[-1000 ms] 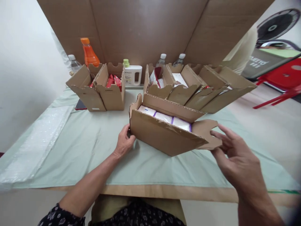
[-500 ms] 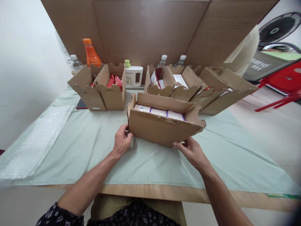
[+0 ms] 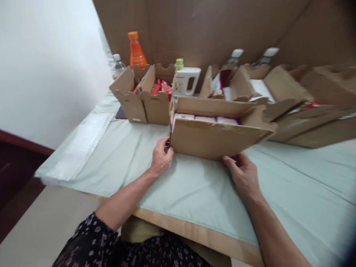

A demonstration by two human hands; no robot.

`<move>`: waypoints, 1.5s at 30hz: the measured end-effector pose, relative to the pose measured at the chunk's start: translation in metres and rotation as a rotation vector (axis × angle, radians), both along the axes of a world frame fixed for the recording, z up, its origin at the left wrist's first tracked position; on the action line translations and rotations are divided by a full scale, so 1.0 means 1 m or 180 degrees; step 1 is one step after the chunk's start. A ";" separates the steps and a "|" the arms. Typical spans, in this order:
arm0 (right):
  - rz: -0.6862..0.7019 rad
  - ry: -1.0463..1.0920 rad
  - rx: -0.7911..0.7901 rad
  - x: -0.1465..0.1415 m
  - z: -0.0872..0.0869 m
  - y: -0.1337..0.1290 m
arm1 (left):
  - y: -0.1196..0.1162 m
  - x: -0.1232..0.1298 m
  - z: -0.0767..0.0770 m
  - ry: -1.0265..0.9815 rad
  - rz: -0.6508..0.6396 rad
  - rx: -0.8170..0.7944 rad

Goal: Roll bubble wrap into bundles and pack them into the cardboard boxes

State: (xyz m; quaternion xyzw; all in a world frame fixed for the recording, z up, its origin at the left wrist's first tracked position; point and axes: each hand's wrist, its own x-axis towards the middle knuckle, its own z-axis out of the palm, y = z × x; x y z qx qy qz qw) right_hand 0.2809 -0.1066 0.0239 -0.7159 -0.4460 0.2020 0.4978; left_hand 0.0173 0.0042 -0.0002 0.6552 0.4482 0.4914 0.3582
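Note:
A long open cardboard box (image 3: 208,141) stands on the pale green cloth (image 3: 191,189) in front of me. Inside it lie white packets with purple edges (image 3: 205,119) in a row. My left hand (image 3: 161,157) grips the lower left corner of this box, thumb in front and fingers round the end. At the lower right of the front wall, my right hand (image 3: 242,173) holds the bottom edge, its thumb against the cardboard and its other fingers partly hidden beneath.
Behind on the left are two cardboard boxes (image 3: 155,107) with red packets, an orange bottle (image 3: 137,53) and a white jug (image 3: 187,79). More cardboard boxes (image 3: 280,92) and clear bottles stand at the right. Clear plastic wrap (image 3: 83,146) lies on the left.
The view has turned to the left, so the scene sits further right. Both hands keep their hold on the box, which is now nearer the boxes behind it.

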 end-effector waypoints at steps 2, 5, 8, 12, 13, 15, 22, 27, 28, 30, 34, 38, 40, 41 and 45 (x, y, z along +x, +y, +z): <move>-0.0108 -0.0097 -0.0108 -0.001 -0.003 0.001 | 0.006 0.000 -0.003 0.0111 0.0013 -0.0009; -0.0235 -0.0328 -0.0255 -0.004 -0.002 0.003 | 0.013 -0.001 -0.006 0.0267 0.0026 -0.0023; -0.0355 -0.0387 -0.0225 -0.005 -0.001 0.005 | 0.015 -0.002 -0.003 0.0427 0.0014 -0.0008; -0.0530 -0.0239 -0.0210 -0.002 -0.006 0.006 | 0.017 -0.031 0.012 0.0768 0.0143 0.0036; -0.0552 -0.0169 -0.0237 0.000 -0.008 0.006 | 0.018 -0.047 0.018 0.0889 0.0256 0.0030; -0.0564 -0.0034 -0.0253 0.003 -0.012 0.006 | 0.023 -0.090 0.030 0.1173 0.0626 -0.0033; -0.0424 -0.0002 -0.0157 0.011 -0.024 0.009 | 0.039 -0.259 0.063 0.2180 0.2321 -0.0599; -0.0385 -0.0124 -0.0167 0.015 -0.027 0.011 | 0.046 -0.300 0.060 0.2515 0.2536 -0.0947; -0.0371 -0.0136 -0.0170 0.015 -0.026 0.010 | 0.048 -0.302 0.060 0.2538 0.2527 -0.0975; -0.0358 -0.0134 -0.0182 0.013 -0.024 0.010 | 0.052 -0.304 0.063 0.2553 0.2514 -0.0985; -0.0382 -0.0056 -0.0217 0.009 -0.018 0.009 | 0.049 -0.302 0.084 0.2485 0.2579 -0.0667; -0.0311 0.0127 -0.0275 0.008 -0.010 0.005 | 0.027 -0.284 0.110 0.2336 0.2443 -0.0129; -0.0337 0.0247 -0.0322 0.010 -0.004 -0.001 | 0.008 -0.263 0.115 0.2164 0.2092 0.0275; -0.0363 0.0295 -0.0339 0.011 -0.001 -0.004 | -0.003 -0.249 0.114 0.2022 0.1815 0.0563; -0.0253 0.0609 -0.0188 0.004 0.009 -0.023 | -0.055 -0.170 0.089 0.1559 0.0594 0.1414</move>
